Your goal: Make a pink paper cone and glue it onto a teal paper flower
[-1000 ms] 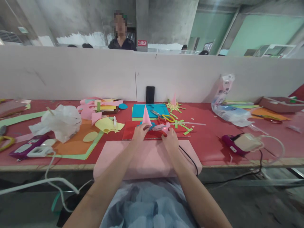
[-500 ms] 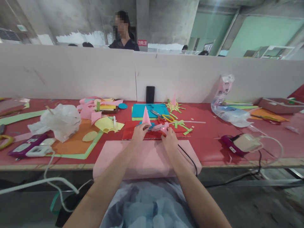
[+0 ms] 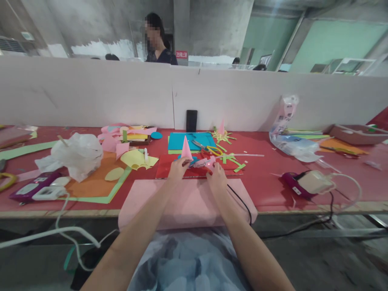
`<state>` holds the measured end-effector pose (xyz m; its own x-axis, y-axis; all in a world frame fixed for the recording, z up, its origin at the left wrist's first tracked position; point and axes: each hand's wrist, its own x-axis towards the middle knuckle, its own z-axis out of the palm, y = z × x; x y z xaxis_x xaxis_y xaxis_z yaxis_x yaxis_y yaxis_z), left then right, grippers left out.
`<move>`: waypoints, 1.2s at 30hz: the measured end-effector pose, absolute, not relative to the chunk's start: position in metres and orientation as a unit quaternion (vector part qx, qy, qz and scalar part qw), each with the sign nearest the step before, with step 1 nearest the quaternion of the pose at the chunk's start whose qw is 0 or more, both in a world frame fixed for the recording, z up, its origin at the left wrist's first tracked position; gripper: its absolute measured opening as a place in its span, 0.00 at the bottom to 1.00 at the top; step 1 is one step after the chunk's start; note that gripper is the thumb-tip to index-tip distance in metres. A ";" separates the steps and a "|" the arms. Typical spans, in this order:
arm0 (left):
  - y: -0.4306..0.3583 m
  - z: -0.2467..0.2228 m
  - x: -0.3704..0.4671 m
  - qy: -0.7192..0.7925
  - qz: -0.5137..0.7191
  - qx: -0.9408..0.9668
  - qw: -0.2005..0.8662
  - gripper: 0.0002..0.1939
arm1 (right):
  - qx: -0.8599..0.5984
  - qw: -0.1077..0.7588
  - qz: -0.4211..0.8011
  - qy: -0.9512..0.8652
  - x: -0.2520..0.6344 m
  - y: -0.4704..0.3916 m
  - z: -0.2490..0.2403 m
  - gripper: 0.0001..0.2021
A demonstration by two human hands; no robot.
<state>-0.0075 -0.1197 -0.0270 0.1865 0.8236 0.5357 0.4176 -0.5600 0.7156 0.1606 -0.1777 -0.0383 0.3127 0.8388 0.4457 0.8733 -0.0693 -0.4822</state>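
A pink paper cone (image 3: 186,148) stands point up, with the fingers of my left hand (image 3: 178,167) closed on its lower edge. My right hand (image 3: 217,174) is wrapped round a pink glue gun (image 3: 209,163), whose nozzle points left toward the cone's base. Blue paper pieces lie under and beside the cone, partly hidden by my fingers. Both hands are over a red board (image 3: 165,166). Just behind are scissors with red and yellow handles (image 3: 214,150) and a blue sheet (image 3: 178,141).
A pink pad (image 3: 188,202) lies at the table's front edge. Green strips (image 3: 239,166) and a second pink cone (image 3: 222,128) are behind right. Crumpled white plastic (image 3: 77,155) is left; a purple power strip (image 3: 298,186) is right. A black phone (image 3: 191,121) leans on the partition.
My hands, the cone and the glue gun have hardly moved. Beyond the partition, the person has shifted slightly.
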 end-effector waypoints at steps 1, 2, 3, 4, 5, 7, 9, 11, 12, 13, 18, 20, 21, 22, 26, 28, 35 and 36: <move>-0.120 -0.027 -0.007 0.420 0.480 0.741 0.212 0.09 | -0.731 0.351 -0.027 -0.585 0.161 -0.178 -0.039 0.17; -0.120 -0.027 -0.007 0.421 0.478 0.740 0.213 0.09 | -0.730 0.353 -0.029 -0.584 0.161 -0.178 -0.039 0.17; -0.120 -0.026 -0.007 0.423 0.476 0.740 0.215 0.09 | -0.731 0.354 -0.031 -0.583 0.161 -0.178 -0.039 0.17; -0.120 -0.026 -0.007 0.423 0.475 0.741 0.216 0.09 | -0.732 0.356 -0.031 -0.580 0.161 -0.178 -0.040 0.17; -0.121 -0.026 -0.007 0.423 0.474 0.742 0.216 0.09 | -0.733 0.357 -0.032 -0.578 0.162 -0.178 -0.040 0.17; -0.121 -0.026 -0.007 0.418 0.473 0.745 0.213 0.09 | -0.736 0.357 -0.032 -0.574 0.162 -0.178 -0.039 0.17; -0.121 -0.027 -0.007 0.417 0.471 0.748 0.211 0.09 | -0.739 0.358 -0.033 -0.569 0.162 -0.179 -0.038 0.18; -0.121 -0.027 -0.008 0.420 0.465 0.751 0.209 0.09 | -0.743 0.357 -0.033 -0.565 0.162 -0.179 -0.036 0.18; -0.121 -0.027 -0.008 0.423 0.460 0.752 0.208 0.09 | -0.747 0.355 -0.031 -0.562 0.162 -0.180 -0.036 0.18; -0.121 -0.027 -0.008 0.425 0.456 0.754 0.207 0.09 | -0.750 0.353 -0.029 -0.559 0.162 -0.180 -0.035 0.18; -0.122 -0.027 -0.008 0.425 0.448 0.760 0.202 0.09 | -0.752 0.351 -0.032 -0.557 0.162 -0.181 -0.033 0.19; -0.123 -0.026 -0.008 0.424 0.440 0.766 0.200 0.09 | -0.750 0.352 -0.039 -0.559 0.162 -0.181 -0.033 0.18; -0.123 -0.026 -0.008 0.425 0.435 0.768 0.202 0.09 | -0.749 0.351 -0.042 -0.560 0.162 -0.182 -0.033 0.18; -0.123 -0.025 -0.008 0.426 0.432 0.768 0.203 0.09 | -0.750 0.349 -0.045 -0.560 0.162 -0.182 -0.033 0.18; -0.123 -0.026 -0.008 0.428 0.431 0.768 0.205 0.10 | -0.755 0.337 -0.061 -0.559 0.162 -0.183 -0.031 0.17; -0.123 -0.027 -0.008 0.427 0.431 0.769 0.202 0.10 | -0.755 0.338 -0.070 -0.558 0.162 -0.183 -0.030 0.16; -0.123 -0.028 -0.009 0.422 0.416 0.786 0.176 0.10 | -0.766 0.352 -0.072 -0.534 0.163 -0.181 -0.032 0.16; -0.123 -0.028 -0.009 0.422 0.413 0.789 0.170 0.10 | -0.768 0.355 -0.069 -0.529 0.164 -0.180 -0.032 0.16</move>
